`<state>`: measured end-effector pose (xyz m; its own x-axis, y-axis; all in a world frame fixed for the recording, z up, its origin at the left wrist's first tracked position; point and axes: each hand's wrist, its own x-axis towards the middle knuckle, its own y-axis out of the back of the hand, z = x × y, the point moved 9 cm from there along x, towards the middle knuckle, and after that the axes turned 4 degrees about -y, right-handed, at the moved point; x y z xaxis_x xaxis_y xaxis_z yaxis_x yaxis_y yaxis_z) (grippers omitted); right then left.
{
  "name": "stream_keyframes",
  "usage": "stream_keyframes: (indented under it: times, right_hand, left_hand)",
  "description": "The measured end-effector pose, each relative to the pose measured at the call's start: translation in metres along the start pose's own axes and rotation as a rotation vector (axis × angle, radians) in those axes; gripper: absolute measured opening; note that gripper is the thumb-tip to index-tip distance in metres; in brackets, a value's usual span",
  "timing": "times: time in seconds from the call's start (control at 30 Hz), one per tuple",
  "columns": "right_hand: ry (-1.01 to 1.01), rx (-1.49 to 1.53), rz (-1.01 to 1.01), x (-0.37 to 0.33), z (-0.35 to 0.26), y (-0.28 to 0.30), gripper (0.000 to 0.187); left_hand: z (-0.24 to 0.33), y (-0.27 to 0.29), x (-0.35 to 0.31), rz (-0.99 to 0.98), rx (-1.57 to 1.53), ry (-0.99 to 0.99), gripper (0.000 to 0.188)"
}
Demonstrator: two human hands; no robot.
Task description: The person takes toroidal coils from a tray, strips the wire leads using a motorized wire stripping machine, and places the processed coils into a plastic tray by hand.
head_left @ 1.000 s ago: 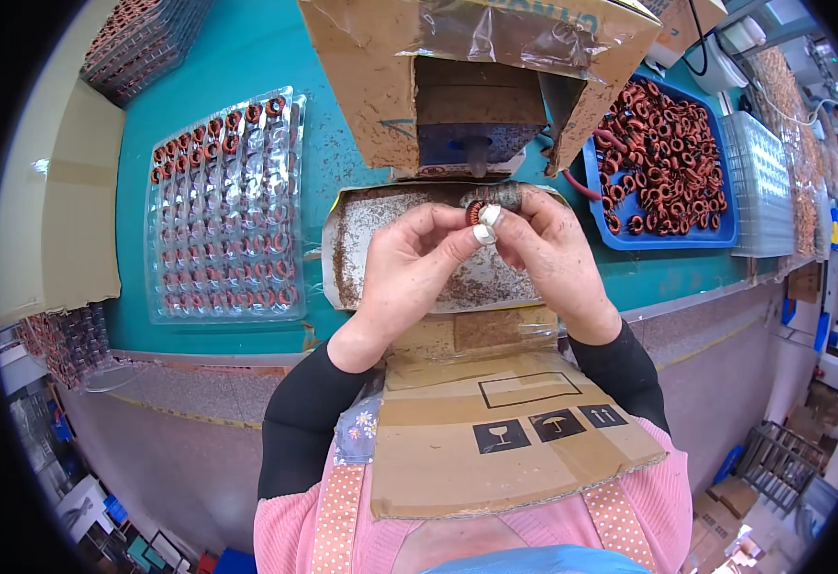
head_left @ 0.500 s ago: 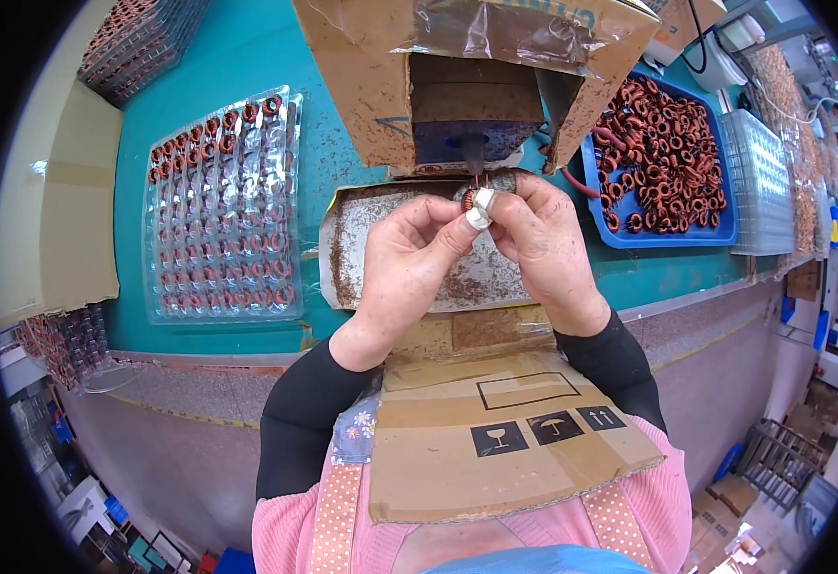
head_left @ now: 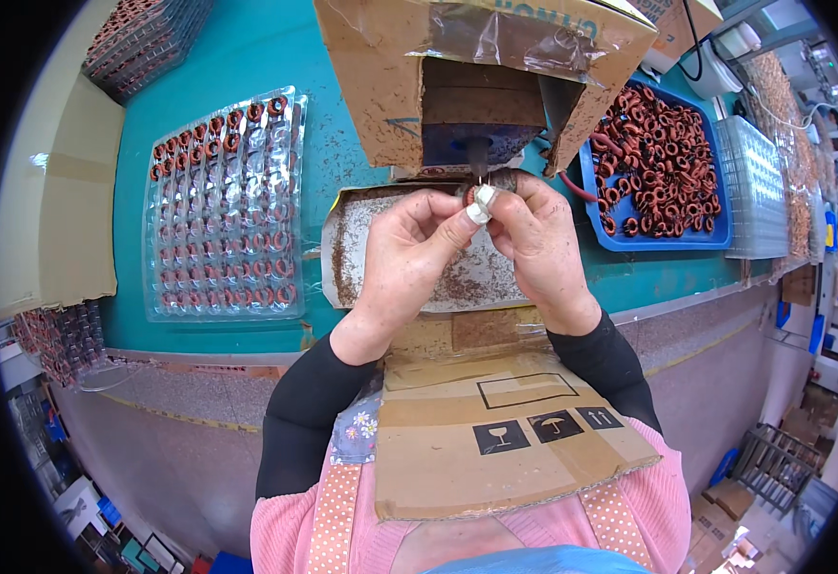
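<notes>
My left hand [head_left: 407, 251] and my right hand [head_left: 545, 239] meet at the centre, both closed in a pinch on one small copper-wound toroid coil [head_left: 470, 196]. White wraps cover the tips of both thumbs. Two thin wire leads of the coil point up at a dark, narrow spindle [head_left: 477, 153], which comes down inside the opening of a cardboard box [head_left: 371, 91]. The leads are at the spindle's tip; whether they touch I cannot tell. Beneath my hands lies a pale board [head_left: 350, 244] sprinkled with brown debris.
On the left of the green table [head_left: 328, 124] lies a clear blister tray [head_left: 296, 191] holding rows of coils. A blue bin [head_left: 663, 241] heaped with loose coils stands at the right, beside stacked clear trays [head_left: 759, 191]. A cardboard flap [head_left: 505, 402] covers my chest and lap.
The grip on the coil looks the same, and its leads remain at the spindle. My hands have barely shifted; the whole view has moved slightly.
</notes>
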<state>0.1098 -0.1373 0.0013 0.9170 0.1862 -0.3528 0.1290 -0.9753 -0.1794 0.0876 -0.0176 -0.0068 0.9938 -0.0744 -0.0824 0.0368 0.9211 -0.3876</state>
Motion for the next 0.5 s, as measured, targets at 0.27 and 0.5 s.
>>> stream_keyframes:
  times: [0.27, 0.5]
  right_hand:
    - [-0.042, -0.057, -0.005, -0.0022, 0.0062, -0.0002, 0.019]
    - [-0.032, 0.024, -0.023, 0.0009, -0.0021, -0.0087, 0.02]
  left_hand:
    - [-0.0046, 0.0035, -0.0109, 0.008, -0.051, 0.005, 0.009]
    - [-0.0011, 0.0049, -0.0047, 0.042, -0.053, -0.022, 0.011]
